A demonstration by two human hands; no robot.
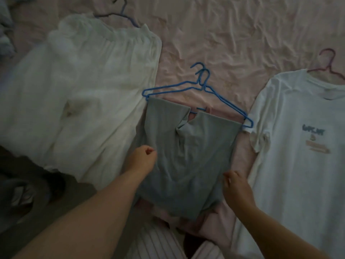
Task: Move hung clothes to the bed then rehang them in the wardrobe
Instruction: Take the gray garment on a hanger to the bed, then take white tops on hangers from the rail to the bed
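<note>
We see three garments on the pink bedsheet point(233, 34). The grey garment point(186, 156) lies in the middle on two stacked blue hangers point(203, 86). Left of it sprawls a white garment point(84, 81) on a purple hanger point(121, 14); right of it, touching the blue hangers, lies a white T-shirt point(298, 146) on a maroon hanger point(328, 66). Our left hand point(143, 156) is clenched at the grey garment's left edge; our right hand point(235, 186) pinches its right edge.

Grey garment point(188, 152) on blue hangers point(202, 86) lies mid-bed point(233, 34), btwn white dress point(84, 86) & white tee point(302, 146). Left hand point(142, 156) is curled at its left edge; right hand point(236, 186) pinches the right edge.
</note>
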